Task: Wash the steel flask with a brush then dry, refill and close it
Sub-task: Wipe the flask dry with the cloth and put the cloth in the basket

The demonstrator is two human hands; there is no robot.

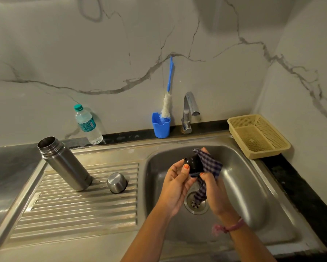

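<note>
L hand (175,179) + R hand (210,183) | black stopper (193,164) | checked cloth (210,165)

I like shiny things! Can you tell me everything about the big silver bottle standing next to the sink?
The steel flask is a tall, round bottle of brushed, shiny metal. Its top is open, with no lid on, and you can see screw rings around its neck and a dark inside. It stands upright on the ridged draining board, left of the sink bowl. In this wide picture it seems to lean. Nobody's hand touches it. A small steel cup sits upside down close beside it, not touching.
</note>
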